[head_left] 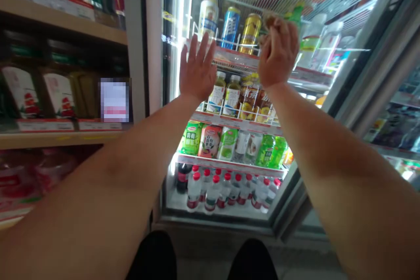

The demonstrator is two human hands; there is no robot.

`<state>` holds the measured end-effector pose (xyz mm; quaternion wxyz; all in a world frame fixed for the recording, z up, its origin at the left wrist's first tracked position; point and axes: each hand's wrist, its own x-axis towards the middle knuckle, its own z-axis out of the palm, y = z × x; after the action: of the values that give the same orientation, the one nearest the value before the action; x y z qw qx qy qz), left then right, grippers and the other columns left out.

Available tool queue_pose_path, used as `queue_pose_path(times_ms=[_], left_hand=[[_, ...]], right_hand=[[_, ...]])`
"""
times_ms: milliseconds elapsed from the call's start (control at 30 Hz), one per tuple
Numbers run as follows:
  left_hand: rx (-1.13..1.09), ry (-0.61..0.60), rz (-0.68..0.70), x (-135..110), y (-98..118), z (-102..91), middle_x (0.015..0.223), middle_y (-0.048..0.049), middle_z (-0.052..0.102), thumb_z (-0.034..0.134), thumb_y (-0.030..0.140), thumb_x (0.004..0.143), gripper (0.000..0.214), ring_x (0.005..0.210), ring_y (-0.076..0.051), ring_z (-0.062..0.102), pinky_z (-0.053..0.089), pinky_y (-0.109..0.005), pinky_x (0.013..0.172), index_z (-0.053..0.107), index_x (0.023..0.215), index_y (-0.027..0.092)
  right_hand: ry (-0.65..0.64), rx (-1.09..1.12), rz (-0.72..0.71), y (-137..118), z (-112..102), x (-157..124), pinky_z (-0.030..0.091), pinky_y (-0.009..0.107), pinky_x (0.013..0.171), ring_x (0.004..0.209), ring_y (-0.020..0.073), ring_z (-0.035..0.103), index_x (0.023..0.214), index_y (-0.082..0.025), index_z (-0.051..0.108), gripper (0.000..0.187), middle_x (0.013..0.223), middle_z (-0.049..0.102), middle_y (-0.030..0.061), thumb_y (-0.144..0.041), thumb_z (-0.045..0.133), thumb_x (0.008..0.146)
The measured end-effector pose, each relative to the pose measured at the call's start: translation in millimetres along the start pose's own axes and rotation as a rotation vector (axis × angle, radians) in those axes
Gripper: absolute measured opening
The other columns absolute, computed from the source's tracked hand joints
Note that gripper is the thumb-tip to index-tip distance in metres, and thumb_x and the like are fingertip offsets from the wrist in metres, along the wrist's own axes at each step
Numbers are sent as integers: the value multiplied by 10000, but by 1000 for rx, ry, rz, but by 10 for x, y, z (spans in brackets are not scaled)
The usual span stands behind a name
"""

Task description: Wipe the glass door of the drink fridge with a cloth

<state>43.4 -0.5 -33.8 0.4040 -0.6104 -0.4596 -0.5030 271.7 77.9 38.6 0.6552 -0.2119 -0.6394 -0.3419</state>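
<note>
Both my arms reach up into an open drinks fridge. My left hand (197, 70) is open, fingers spread, held in front of the edge of the wire shelf (229, 54) that carries tall cans. On that shelf stand a white can (208, 16), a blue can (230, 26) and a gold can (250, 33). My right hand (278, 50) is curled closed just right of the gold can, seen from the back; what its fingers grip, if anything, is hidden. Below the hands stand bottles of yellow tea (218, 92).
The fridge door (370, 48) stands open to the right. Lower shelves hold green juice bottles (192, 138) and red-capped water bottles (213, 192). A wooden shelf unit (62, 133) with packaged goods stands to the left. My knees show at the bottom.
</note>
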Motion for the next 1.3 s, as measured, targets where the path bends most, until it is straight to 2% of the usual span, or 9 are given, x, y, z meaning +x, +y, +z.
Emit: queue_pose_path(times_ms=[100, 167, 400, 633, 700, 900, 1067, 1133, 1300], left_hand=[[13, 22, 21, -18, 18, -5, 1672, 120, 130, 426, 372, 983, 647, 1565, -158, -40, -23, -508, 1302, 269, 1603, 276], [30, 31, 25, -21, 39, -15, 1676, 91, 150, 421, 334, 986, 639, 1569, -182, -22, 4, -526, 1302, 279, 1605, 264], [19, 49, 23, -29, 83, -56, 1666, 46, 226, 442, 275, 952, 647, 1566, -268, 80, 59, -561, 1299, 332, 1590, 277], [-21, 11, -3, -12, 45, -22, 1672, 140, 132, 405, 417, 987, 642, 1569, -195, -19, -35, -511, 1306, 280, 1599, 272], [-28, 0, -12, -1, 30, -13, 1668, 161, 105, 386, 452, 985, 653, 1567, -183, -33, -49, -508, 1303, 268, 1600, 267], [-78, -19, -13, 24, -2, 1, 1651, 208, 84, 380, 487, 949, 678, 1547, -105, -96, -113, -449, 1282, 261, 1581, 275], [-102, 3, 11, 15, -7, 14, 1633, 189, 226, 356, 529, 920, 723, 1525, -59, -181, -190, -365, 1260, 257, 1586, 266], [-99, 24, 32, 4, -4, 12, 1633, 183, 236, 337, 532, 924, 724, 1524, -55, -188, -183, -351, 1265, 256, 1594, 269], [-102, 37, 48, -7, -10, 15, 1641, 179, 213, 318, 553, 934, 730, 1529, -72, -186, -170, -379, 1276, 246, 1601, 265]], right_hand=[[-358, -22, -333, -270, -224, -68, 226, 527, 1284, 1526, 238, 286, 1451, -279, 542, 501, 1565, 463, -37, -392, 292, 1032], [-448, -26, -356, -343, -280, -85, 239, 543, 1281, 1533, 245, 287, 1447, -308, 548, 484, 1549, 485, -34, -383, 308, 1034], [-48, -159, 221, -226, -69, -61, 181, 563, 1296, 1545, 292, 255, 1483, -182, 518, 565, 1588, 419, 80, -277, 191, 1032], [-504, -2, -334, -306, -333, -154, 219, 575, 1291, 1542, 277, 267, 1454, -355, 532, 469, 1562, 467, -30, -345, 378, 1011], [-429, -22, -264, -166, -321, -128, 233, 571, 1285, 1538, 283, 275, 1444, -317, 552, 472, 1561, 468, -5, -346, 349, 1018], [47, -94, 300, 183, -206, -96, 199, 616, 1276, 1539, 302, 251, 1494, -265, 504, 586, 1536, 488, 27, -313, 169, 1016], [-314, -32, -89, 134, -460, -182, 215, 580, 1283, 1530, 291, 274, 1436, -282, 564, 505, 1533, 500, -8, -388, 316, 1009], [-295, -34, -71, 264, -527, -158, 209, 575, 1280, 1514, 287, 300, 1402, -252, 590, 490, 1527, 507, 24, -370, 338, 998], [202, -188, 545, 774, -455, -94, 206, 629, 1254, 1468, 332, 355, 1396, -100, 561, 566, 1492, 492, 171, -290, 256, 958]])
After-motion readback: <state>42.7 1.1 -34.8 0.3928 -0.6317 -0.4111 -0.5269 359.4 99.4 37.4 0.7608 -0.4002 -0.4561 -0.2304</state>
